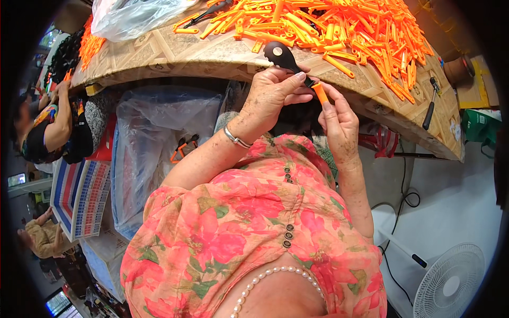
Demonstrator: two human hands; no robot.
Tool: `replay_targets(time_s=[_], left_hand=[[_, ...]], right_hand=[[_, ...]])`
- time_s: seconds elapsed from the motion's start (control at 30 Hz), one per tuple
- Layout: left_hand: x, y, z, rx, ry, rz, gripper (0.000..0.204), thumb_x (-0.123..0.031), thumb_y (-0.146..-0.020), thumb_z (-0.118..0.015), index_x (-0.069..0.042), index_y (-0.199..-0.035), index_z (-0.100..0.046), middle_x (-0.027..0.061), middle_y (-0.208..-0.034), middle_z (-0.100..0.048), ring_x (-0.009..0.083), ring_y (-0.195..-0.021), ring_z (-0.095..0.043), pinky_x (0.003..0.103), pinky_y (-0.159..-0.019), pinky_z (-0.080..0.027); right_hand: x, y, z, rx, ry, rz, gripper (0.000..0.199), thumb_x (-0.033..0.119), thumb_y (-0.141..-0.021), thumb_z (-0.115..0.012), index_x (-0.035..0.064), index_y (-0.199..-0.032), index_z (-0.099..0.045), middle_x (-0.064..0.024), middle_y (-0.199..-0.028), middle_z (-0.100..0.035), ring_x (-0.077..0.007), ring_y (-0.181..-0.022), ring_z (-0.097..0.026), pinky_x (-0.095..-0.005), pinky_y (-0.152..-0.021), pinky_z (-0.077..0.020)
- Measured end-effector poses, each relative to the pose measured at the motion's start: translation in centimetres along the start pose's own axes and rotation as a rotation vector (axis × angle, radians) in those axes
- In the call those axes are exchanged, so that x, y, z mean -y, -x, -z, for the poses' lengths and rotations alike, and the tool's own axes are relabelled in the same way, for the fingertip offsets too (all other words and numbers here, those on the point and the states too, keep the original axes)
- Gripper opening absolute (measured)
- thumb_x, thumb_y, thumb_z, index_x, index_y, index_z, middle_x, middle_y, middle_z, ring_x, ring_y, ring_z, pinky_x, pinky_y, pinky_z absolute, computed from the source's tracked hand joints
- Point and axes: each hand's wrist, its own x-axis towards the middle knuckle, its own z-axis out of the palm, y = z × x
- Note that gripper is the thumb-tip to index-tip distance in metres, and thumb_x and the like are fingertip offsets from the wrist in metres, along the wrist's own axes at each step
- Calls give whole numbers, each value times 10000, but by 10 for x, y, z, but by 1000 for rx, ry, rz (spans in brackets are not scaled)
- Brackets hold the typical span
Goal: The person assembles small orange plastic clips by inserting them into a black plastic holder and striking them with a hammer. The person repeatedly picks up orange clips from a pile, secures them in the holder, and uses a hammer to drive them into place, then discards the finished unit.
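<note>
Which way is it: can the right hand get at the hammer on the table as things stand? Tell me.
Probably not right away. The right hand pinches an orange piece onto the black part held by the left hand. The path to the hammer looks free.

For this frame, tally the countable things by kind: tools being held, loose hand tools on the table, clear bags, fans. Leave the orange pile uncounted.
Black tool with an orange sleeve, held in the left hand and right hand: 1
Loose hand tools on the table: 2 (pliers, black-handled tool)
Clear plastic bags: 2
White fans: 1
Total: 6
</note>
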Motion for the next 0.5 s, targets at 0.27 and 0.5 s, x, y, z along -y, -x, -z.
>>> replay_targets(time_s=[0.27, 0.5], left_hand=[[3, 1, 0, 25, -50, -27, 230, -118, -946, -636, 18, -1132, -634, 123, -1044, -692, 176, -895, -697, 300, -807, -604], [1, -1, 0, 1, -76, -7, 200, -104, -937, -643, 19, -1095, -657, 110, -1003, -698, 181, -933, -692, 304, -818, -600]], right_hand=[[-4, -3, 2, -37, -160, -55, 221, 64, -988, -552, -2, -1196, -587, 98, -653, -437, 16, -548, -338, -167, -478, -245], [-9, -1, -1, -18, -176, 11, 195, 113, -1000, -550, 4, -1159, -585, 61, -646, -465, -8, -521, -376, -166, -444, -268]])
